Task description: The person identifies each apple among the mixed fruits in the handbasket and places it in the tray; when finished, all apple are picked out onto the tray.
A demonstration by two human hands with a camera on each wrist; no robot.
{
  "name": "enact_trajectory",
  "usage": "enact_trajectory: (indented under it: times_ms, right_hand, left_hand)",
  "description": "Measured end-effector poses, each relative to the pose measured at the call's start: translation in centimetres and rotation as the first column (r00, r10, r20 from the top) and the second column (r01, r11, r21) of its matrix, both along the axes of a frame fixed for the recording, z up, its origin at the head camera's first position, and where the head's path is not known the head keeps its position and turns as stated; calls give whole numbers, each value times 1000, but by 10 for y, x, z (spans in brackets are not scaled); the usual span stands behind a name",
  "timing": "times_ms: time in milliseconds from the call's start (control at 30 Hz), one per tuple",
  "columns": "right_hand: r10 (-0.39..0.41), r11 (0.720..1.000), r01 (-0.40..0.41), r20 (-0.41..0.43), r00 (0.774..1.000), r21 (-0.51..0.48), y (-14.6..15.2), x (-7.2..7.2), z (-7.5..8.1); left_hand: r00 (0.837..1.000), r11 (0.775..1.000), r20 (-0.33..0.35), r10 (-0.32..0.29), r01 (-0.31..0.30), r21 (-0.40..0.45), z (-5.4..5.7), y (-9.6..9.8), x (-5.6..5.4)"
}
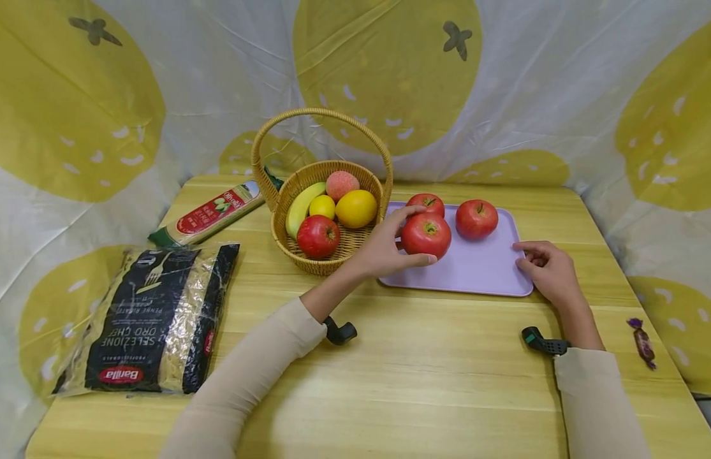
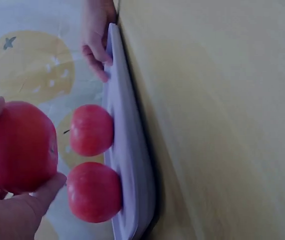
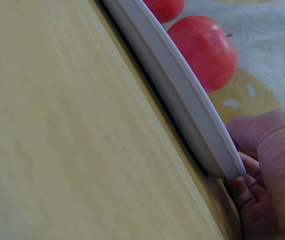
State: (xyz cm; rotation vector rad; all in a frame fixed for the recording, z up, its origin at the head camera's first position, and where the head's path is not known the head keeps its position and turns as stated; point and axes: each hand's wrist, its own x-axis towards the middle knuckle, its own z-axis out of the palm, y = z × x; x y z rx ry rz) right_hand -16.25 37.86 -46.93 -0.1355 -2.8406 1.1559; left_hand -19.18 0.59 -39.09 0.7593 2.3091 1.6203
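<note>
My left hand (image 1: 384, 250) grips a red apple (image 1: 426, 237) between thumb and fingers, held up over the left part of a pale purple tray (image 1: 476, 273). Two more red apples lie on that tray, one behind the held apple (image 1: 426, 201) and one farther right (image 1: 477, 218). In the left wrist view the gripped apple (image 2: 20, 147) hangs clear of the others. At the tray's right edge, my right hand (image 1: 553, 271) pinches the rim, with the thumb over it and other fingers curled below in the right wrist view (image 3: 275, 165).
Left of the tray stands a wicker basket (image 1: 309, 260) with a tall handle, holding a banana, a red apple and several other fruits. An olive oil packet (image 1: 212, 213) and a bag of penne pasta (image 1: 143, 325) lie at the left. A wrapped candy (image 1: 642, 343) is near the right edge.
</note>
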Motion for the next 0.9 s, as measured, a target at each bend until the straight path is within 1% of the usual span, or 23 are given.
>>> enact_trajectory:
  times_ms: [67, 133, 267, 433, 667, 767, 900]
  right_hand:
    - [-5, 1000, 5, 4, 1000, -2, 0, 0, 0]
    - [-14, 1000, 14, 4, 1000, 1, 0, 1, 1]
    - [-15, 1000, 15, -11, 1000, 2, 0, 0, 0]
    - [6, 1000, -6, -39, 999, 0, 1, -1, -2]
    - [7, 1000, -7, -37, 999, 0, -1, -1, -2]
    - [9, 1000, -9, -38, 999, -4, -1, -1, -2]
    - [11, 1000, -11, -40, 999, -3, 1, -1, -4]
  left_hand:
    - [999, 999, -21, 29, -30, -38, -5, 4, 0]
    - [998, 997, -31, 56, -58, -59, -10, 8, -1]
    - [994, 992, -16, 108, -109, -68, -16, 13, -1]
    - [987, 981, -7, 163, -162, -107, -25, 16, -1]
    - [980, 969, 5, 198, -195, -154, -38, 18, -3]
    - [979, 966, 9, 203, -199, -165, -40, 18, -4]
    - [981, 968, 17, 196, -190, -163, -42, 20, -5]
